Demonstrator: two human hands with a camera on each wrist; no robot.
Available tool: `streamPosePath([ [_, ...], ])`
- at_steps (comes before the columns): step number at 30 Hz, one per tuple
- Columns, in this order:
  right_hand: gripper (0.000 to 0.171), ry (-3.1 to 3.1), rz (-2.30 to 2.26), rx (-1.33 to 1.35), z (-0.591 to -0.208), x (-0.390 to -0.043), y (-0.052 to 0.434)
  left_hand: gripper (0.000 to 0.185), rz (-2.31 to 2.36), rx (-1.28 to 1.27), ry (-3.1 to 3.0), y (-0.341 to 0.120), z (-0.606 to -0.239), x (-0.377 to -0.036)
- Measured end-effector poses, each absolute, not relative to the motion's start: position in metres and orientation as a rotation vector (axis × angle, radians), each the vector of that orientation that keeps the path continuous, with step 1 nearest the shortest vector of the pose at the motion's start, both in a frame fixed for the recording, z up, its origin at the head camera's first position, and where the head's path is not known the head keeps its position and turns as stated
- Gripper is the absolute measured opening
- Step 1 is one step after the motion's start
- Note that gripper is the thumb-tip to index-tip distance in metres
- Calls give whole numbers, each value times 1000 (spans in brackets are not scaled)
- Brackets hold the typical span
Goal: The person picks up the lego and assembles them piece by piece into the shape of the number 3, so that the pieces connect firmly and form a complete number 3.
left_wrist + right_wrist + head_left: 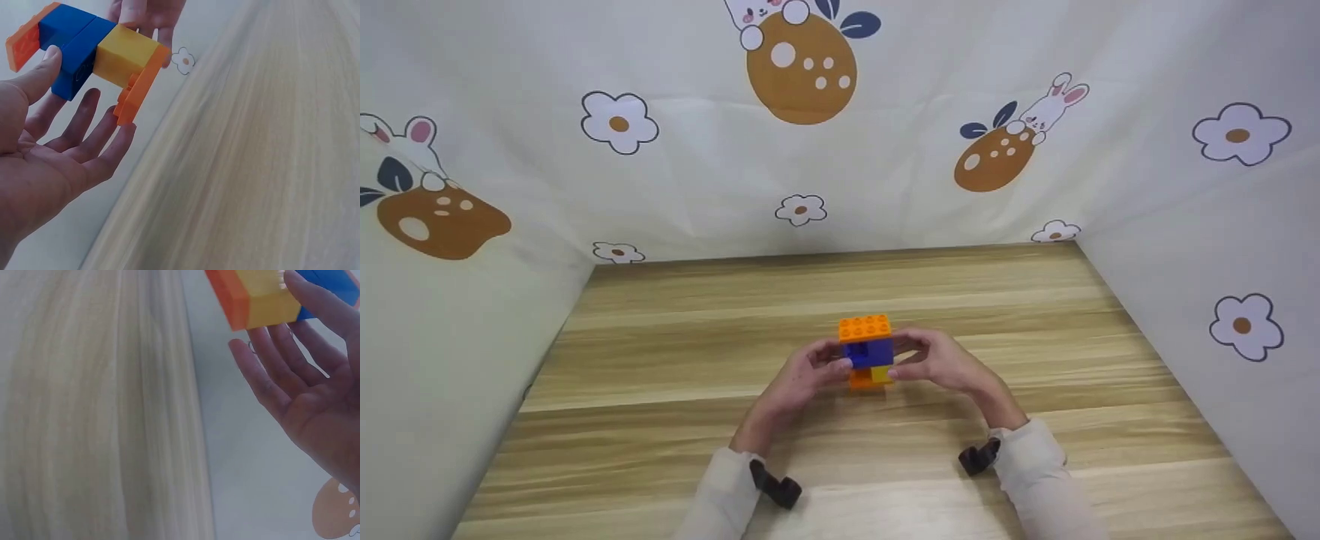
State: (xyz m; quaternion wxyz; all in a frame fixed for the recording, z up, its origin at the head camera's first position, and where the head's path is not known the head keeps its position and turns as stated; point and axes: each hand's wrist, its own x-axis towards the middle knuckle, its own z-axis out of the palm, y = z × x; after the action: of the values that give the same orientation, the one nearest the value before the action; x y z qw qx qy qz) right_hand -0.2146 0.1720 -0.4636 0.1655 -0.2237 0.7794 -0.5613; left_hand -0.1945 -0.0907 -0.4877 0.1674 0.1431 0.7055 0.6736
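The brick stack (867,351) is pinched between left hand (808,373) and right hand (938,360), fingers seemingly loose, awaiting a firm squeeze.

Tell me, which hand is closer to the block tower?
Neither: the left hand touches the block tower from its left, the right hand from its right.
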Motion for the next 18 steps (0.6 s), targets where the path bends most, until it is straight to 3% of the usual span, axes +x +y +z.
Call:
streamPosePath([
  [8, 54, 2308, -1714, -500, -466, -216, 163, 60, 2155, 242, 1990, -83, -490, -195],
  [18, 61, 2252, -1884, -369, -468, -219, 160, 54, 2148, 334, 2046, -78, -490, -195],
])
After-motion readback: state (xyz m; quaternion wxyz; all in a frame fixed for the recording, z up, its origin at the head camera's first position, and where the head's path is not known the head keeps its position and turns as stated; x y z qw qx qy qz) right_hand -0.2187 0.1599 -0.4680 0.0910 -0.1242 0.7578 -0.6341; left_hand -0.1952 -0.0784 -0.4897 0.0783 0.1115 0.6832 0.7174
